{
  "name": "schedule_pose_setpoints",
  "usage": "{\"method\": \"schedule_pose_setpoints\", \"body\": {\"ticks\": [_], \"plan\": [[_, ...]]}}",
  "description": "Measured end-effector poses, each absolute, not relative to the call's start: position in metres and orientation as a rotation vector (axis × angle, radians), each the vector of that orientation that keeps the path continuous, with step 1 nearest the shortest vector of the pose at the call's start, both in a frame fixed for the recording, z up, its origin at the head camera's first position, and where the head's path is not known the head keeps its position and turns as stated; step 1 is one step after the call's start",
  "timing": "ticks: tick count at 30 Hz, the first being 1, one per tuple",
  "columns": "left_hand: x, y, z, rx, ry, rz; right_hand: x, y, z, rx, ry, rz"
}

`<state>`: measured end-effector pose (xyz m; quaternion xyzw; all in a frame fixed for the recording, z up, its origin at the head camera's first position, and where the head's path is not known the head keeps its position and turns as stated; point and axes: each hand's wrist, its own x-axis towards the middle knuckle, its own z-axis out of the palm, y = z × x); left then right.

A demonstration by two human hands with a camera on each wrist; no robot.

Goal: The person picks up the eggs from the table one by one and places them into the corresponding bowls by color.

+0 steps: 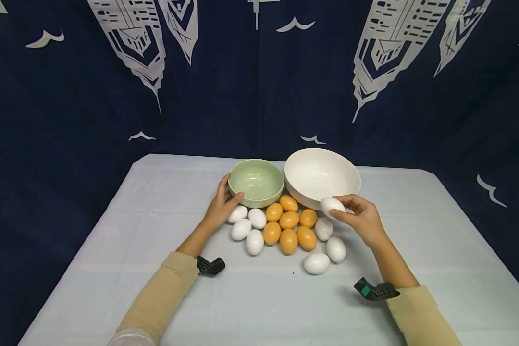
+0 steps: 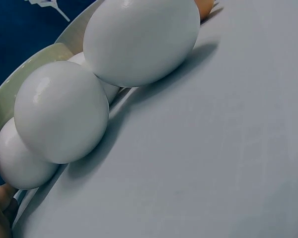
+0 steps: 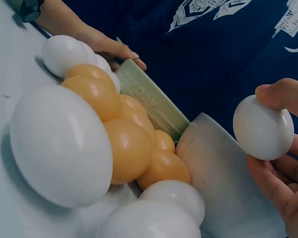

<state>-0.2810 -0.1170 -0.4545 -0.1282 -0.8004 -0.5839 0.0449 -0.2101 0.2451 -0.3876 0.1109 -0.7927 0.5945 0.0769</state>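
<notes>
Between thumb and fingers, my right hand [image 1: 364,220] pinches a white egg [image 1: 331,205] at the near rim of the large white bowl [image 1: 322,174]. The right wrist view shows that same egg [image 3: 263,127] held up beside the bowl's outer wall. My left hand [image 1: 220,205] grips the left side of the small green bowl [image 1: 257,180], thumb near the front of its rim. Both bowls look bare inside. In front of them lie several orange eggs [image 1: 289,220], with several white eggs to the left [image 1: 254,242] and three white eggs to the right [image 1: 336,249].
A pale cloth covers the table [image 1: 259,307]. Behind it hangs a dark blue curtain [image 1: 259,96] with white building and bird prints. The two bowls stand side by side near the table's far edge, close against the eggs.
</notes>
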Motion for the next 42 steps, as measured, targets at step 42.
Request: {"method": "schedule_pose_setpoints", "body": {"ticks": [42], "plan": [[-0.282, -0.118, -0.454, -0.381, -2.453, -1.791, -0.262, 0.185, -0.366, 0.519, -2.393, 1.827]]}}
